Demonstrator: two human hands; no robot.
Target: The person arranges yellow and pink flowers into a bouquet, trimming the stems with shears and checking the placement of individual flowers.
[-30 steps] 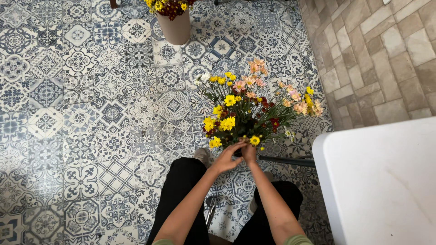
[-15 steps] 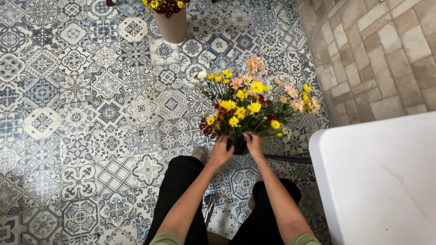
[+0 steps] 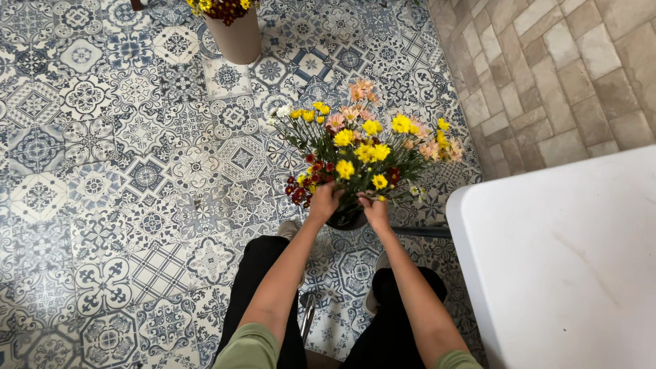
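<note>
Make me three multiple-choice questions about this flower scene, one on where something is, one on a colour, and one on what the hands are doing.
1. Where does the beige pot of flowers stand?
A. On the patterned tile floor, near the top of the view
B. On the white table
C. Between the person's feet

2. What colour are most of the blooms at the middle of the bouquet?
A. Blue
B. Yellow
C. Purple

3. How do the left hand and right hand stand?
A. Both flat on the table
B. One holds scissors
C. Both reach into the base of the bouquet, above its dark container

Answers: 1 A, the pot sits on the tiles far from the table. 2 B, yellow blooms fill the centre, with pink and dark red at the edges. 3 C, both hands are among the stems.
</note>
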